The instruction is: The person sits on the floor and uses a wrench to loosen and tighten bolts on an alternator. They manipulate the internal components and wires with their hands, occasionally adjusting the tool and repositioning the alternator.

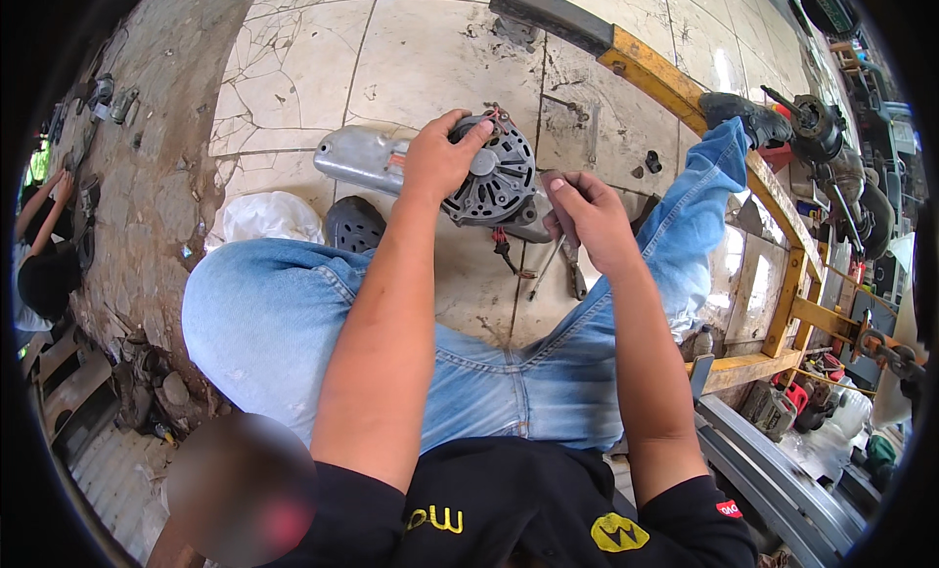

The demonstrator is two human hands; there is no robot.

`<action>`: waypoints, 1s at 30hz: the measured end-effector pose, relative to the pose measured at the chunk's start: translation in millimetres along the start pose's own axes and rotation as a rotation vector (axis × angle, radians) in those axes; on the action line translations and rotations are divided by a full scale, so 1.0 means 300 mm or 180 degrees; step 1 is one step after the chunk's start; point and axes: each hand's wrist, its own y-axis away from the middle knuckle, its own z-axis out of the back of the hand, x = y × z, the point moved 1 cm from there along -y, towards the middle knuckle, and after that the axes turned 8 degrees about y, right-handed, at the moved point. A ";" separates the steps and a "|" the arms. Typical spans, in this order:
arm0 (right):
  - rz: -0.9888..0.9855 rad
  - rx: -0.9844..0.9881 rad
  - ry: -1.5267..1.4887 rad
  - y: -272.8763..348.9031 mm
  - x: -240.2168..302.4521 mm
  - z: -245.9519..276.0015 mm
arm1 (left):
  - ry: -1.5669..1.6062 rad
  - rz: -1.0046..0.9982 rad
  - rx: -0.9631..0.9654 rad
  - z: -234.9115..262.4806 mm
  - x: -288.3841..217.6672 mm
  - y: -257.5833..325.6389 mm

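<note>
One alternator (507, 185), between the seated person's legs (259, 299), over a grey cover (357, 159); from where I stand, cannot tell whether they touch. Left hand (440, 155): fingers and thumb wrapped on its upper left edge. Judged heavy, stiff, perhaps greasy; best held by the solid rim, clear of the red wires (501, 243), likely the fragile part. Right hand (590, 211): narrow pinch on a brown strip (558, 201), near the casing. Beyond: tiles (293, 84), yellow frame (653, 71).
</note>
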 end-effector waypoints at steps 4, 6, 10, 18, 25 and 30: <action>0.0801 -0.0604 0.0846 -0.005 -0.021 -0.061 | -0.0069 -0.0067 -0.0137 0.002 0.014 0.000; 0.1023 -0.0691 0.0993 0.007 -0.018 -0.096 | -0.0126 -0.0107 -0.0193 0.003 0.012 0.003; 0.1082 -0.0830 0.1352 -0.003 -0.016 -0.138 | -0.0110 -0.0025 -0.0228 -0.007 -0.007 0.016; 0.1552 -0.0785 0.2238 -0.027 0.022 -0.168 | -0.0233 -0.0036 -0.0283 -0.010 0.004 0.012; 0.1487 -0.0692 0.2357 0.002 -0.003 -0.161 | -0.0095 -0.0156 -0.0235 -0.011 0.016 0.015; 0.1877 -0.0933 0.2288 -0.014 -0.024 -0.182 | -0.0226 -0.0223 -0.0144 -0.020 0.006 0.016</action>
